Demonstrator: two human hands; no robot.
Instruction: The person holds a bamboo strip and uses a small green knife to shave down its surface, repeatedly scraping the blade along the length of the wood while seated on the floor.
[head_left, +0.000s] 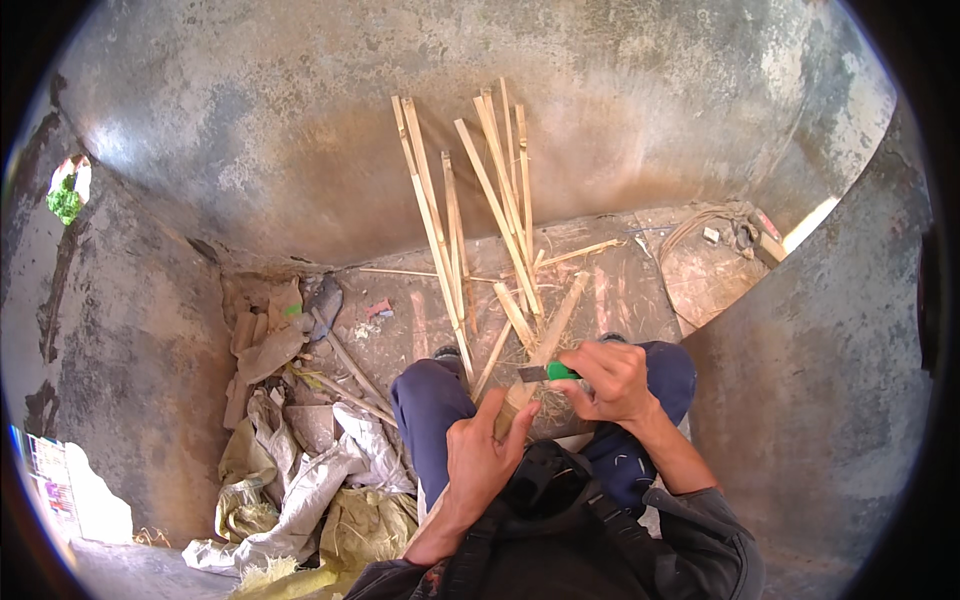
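Between my knees, my left hand (482, 447) grips the near end of a flat, pale wooden strip (563, 318), with thumb and fingers on either side. The strip slants away from me, its far end up and to the right. My right hand (612, 380) is closed round the green handle of a knife (562, 371). Its dark blade lies across the strip, just beyond my left fingers. Thin shavings (545, 408) are scattered beneath the hands. A short, split piece of wood (514, 318) stands just left of the strip.
Several long wooden strips (430, 215) lean on the stained wall (640, 110) ahead. Crumpled sacks (300, 490) are heaped at the left, below sticks and broken rubble (265, 350). A coil of cord (690, 225) lies at the far right. Walls stand close on both sides.
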